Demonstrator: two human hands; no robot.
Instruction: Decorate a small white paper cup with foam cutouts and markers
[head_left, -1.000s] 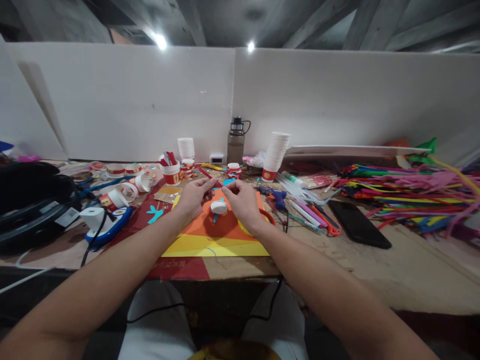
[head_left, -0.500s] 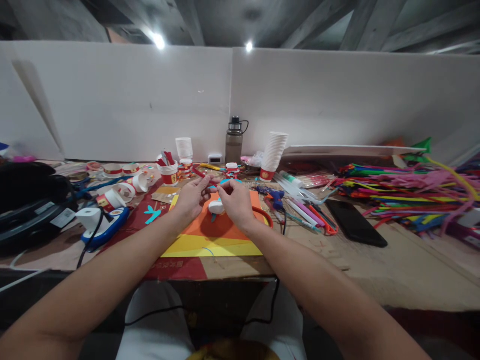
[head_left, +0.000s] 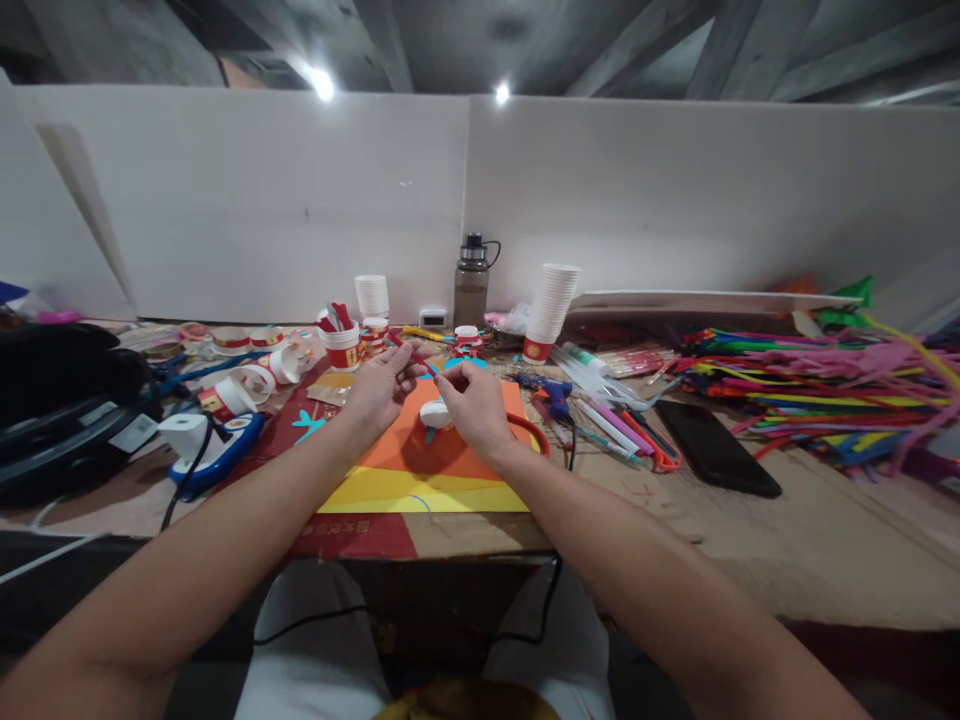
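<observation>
Pinched in my left hand (head_left: pixel 384 385) is a thin red pipe cleaner (head_left: pixel 394 339), one end sticking out beyond the fingers. My right hand (head_left: pixel 475 402) is closed at the fingertips on the pipe cleaner's other part, close to the left fingers, with a bit of light blue showing there. Just below the hands a small white round piece (head_left: pixel 433 414) with blue bits stands on orange paper (head_left: pixel 405 455), which overlaps yellow paper (head_left: pixel 360 497). Behind the fingers is a small red-and-white cup figure (head_left: pixel 468 340) with blue pieces (head_left: pixel 465 364) at its foot.
A blue glue gun (head_left: pixel 553 395), several markers (head_left: pixel 611 425) and a black phone (head_left: pixel 716 447) lie right, beside piled pipe cleaners (head_left: pixel 817 380). Stacked paper cups (head_left: pixel 552 310) and a bottle (head_left: pixel 471 285) stand behind. A blue-white power strip (head_left: pixel 217 455) is left.
The fingertips have parted slightly, my left hand shifting a little left, so more of the strand shows between them. The whole view has moved slightly.
</observation>
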